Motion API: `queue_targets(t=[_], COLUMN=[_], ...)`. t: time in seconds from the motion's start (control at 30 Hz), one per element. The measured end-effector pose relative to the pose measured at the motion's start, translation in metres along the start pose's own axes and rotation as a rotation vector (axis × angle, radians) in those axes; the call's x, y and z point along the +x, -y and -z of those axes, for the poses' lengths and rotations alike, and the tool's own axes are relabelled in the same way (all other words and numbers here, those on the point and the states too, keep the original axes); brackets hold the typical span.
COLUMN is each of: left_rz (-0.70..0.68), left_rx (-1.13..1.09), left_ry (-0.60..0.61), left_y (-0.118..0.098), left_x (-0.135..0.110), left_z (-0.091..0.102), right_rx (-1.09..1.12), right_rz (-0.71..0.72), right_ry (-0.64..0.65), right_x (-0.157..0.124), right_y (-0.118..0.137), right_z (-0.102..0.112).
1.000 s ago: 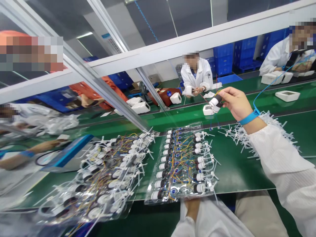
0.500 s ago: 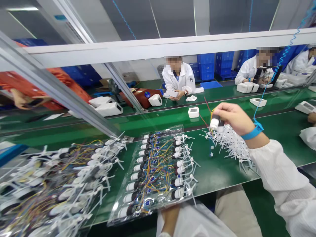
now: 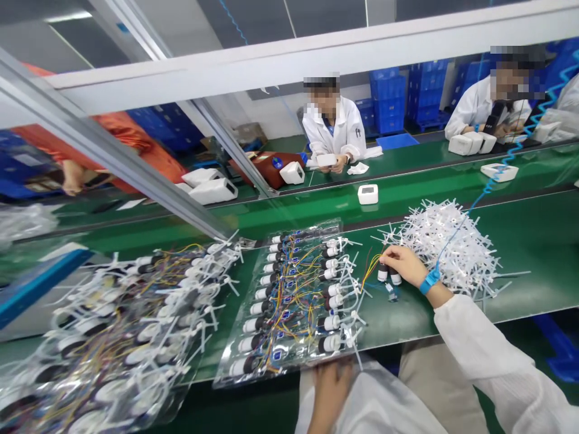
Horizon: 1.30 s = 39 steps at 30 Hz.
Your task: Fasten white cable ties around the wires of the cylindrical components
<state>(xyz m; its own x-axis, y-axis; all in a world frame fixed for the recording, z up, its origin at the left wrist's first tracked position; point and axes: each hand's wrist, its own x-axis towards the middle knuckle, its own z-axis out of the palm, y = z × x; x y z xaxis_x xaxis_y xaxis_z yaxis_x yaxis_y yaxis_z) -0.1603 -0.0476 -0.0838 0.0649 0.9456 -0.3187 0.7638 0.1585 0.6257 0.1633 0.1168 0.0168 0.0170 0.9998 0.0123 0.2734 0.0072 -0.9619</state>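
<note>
My right hand (image 3: 404,264), with a blue wrist strap (image 3: 429,280), is closed round small black-and-white cylindrical parts (image 3: 388,275) with coloured wires, low over the green bench just right of a clear plastic tray (image 3: 289,301). The tray holds rows of similar wired parts with white cable ties. My left hand (image 3: 330,386) grips the tray's near edge at the bench front, fingers curled under it. A pile of white cable ties (image 3: 447,247) lies directly behind my right hand.
A second clear tray (image 3: 122,337) full of wired parts lies at the left. A blue-edged board (image 3: 36,283) sits at the far left. Beyond a metal frame (image 3: 136,169), a conveyor carries white housings (image 3: 367,194), with other people in white coats seated behind it.
My right hand has come down from head height to the bench, bringing the wired parts beside the tray. The view has shifted right and down. My left hand stays on the tray's edge.
</note>
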Motion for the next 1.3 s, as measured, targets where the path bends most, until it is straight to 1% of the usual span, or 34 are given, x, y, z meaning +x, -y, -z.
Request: queue_targets(t=[0.03,0.1,0.13,0.17,0.23,0.27,0.33,0.37,0.4,0.43,0.5,0.57,0.63,0.7,0.73,0.8,0.87,0.93,1.0,1.1,1.17,1.3], left_rz=[-0.006,-0.058,-0.101,-0.159,-0.328,-0.433,-0.655,-0.732,-0.816,-0.839,-0.827,-0.832,-0.801,-0.711,-0.659,-0.572,-0.535,-0.532,-0.524,-0.503,-0.504,-0.553], left_rx=[-0.102,-0.271,-0.318,-0.338,-0.34,-0.335,-0.313,-0.278,-0.225,-0.133,0.026,0.092,0.174,0.314,0.397,0.551,0.656,0.704,0.706,0.643,0.572,0.47], left_ry=[0.058,0.233,0.323,0.393,0.47,0.489,0.499,0.442,0.355,0.273,0.075,-0.074,-0.163,-0.213,-0.228,-0.219,-0.197,-0.188,-0.18,-0.155,-0.172,-0.211], left_y=[-0.003,-0.013,-0.02,-0.028,-0.048,-0.061,-0.09,-0.105,-0.121,-0.137,-0.165,-0.187,-0.201,-0.208,-0.211,-0.214,-0.216,-0.217,-0.217,-0.216,-0.215,-0.21], left_x=[-0.012,-0.034,-0.043,-0.049,-0.056,-0.057,-0.056,-0.056,-0.055,-0.053,-0.045,-0.028,-0.002,0.026,0.04,0.06,0.072,0.078,0.08,0.08,0.08,0.079], left_z=[-0.001,-0.004,-0.005,-0.005,0.0,0.007,0.028,0.041,0.057,0.072,0.1,0.118,0.125,0.123,0.12,0.113,0.107,0.104,0.104,0.106,0.108,0.108], right_rx=[-0.01,-0.018,-0.019,-0.021,-0.028,-0.028,-0.006,0.016,0.042,0.068,0.108,0.127,0.137,0.157,0.165,0.174,0.191,0.231,0.265,0.28,0.286,0.279], right_rz=[-0.005,-0.003,0.003,0.01,0.021,0.026,0.043,0.049,0.05,0.046,0.037,0.046,0.072,0.092,0.101,0.119,0.124,0.106,0.089,0.079,0.063,0.061], right_ry=[-0.001,0.005,0.011,0.019,0.03,0.034,0.047,0.056,0.064,0.075,0.092,0.091,0.077,0.058,0.044,0.006,-0.03,-0.05,-0.059,-0.062,-0.056,-0.067], right_x=[0.0,-0.001,-0.001,-0.002,-0.002,-0.002,-0.003,-0.003,-0.003,-0.003,-0.004,-0.004,-0.004,-0.005,-0.005,-0.005,-0.005,-0.005,-0.005,-0.004,-0.004,-0.004], right_y=[-0.005,-0.011,-0.013,-0.014,-0.015,-0.016,-0.017,-0.018,-0.019,-0.019,-0.018,-0.016,-0.013,-0.01,-0.008,-0.006,-0.004,-0.003,-0.002,-0.002,-0.002,-0.004], right_z=[-0.001,0.0,0.001,0.002,0.004,0.005,0.006,0.006,0.005,0.005,0.005,0.005,0.005,0.006,0.006,0.006,0.006,0.006,0.005,0.005,0.005,0.005])
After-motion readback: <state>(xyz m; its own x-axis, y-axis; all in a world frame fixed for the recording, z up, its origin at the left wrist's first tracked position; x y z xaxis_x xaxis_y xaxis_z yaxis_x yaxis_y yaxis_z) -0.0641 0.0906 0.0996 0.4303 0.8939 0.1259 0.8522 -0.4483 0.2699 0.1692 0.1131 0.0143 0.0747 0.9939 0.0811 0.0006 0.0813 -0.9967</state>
